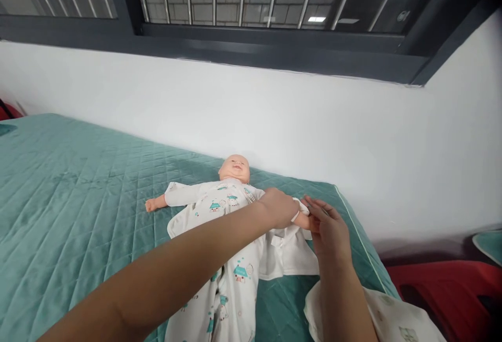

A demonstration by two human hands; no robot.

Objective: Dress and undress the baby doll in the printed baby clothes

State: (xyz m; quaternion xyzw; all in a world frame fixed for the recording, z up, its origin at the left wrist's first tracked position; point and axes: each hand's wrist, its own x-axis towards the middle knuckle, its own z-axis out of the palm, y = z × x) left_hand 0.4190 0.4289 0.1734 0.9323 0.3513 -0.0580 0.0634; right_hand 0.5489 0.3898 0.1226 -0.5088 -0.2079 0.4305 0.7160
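Note:
A baby doll [236, 168] lies on its back in a white printed baby outfit [241, 269]. One doll arm, on the left of the view, stretches out with its hand [155, 203] past the cuff. My left hand [279, 208] reaches across the doll's body and is closed around the other sleeve. Beside it, my right hand [331, 227] is closed by that sleeve's cuff [301, 206], thumb and fingers on the cuff and the doll's hand. My fingers partly hide the doll's hand there. A loose front flap [288, 255] of the outfit spreads below my hands.
A green quilted bed cover [98, 190] lies under the doll. Pale printed cloth [400, 316] sits by my right forearm. A red plastic chair [443, 289] stands beyond the right edge. A white wall [274, 117] and a barred window [235, 2] rise behind.

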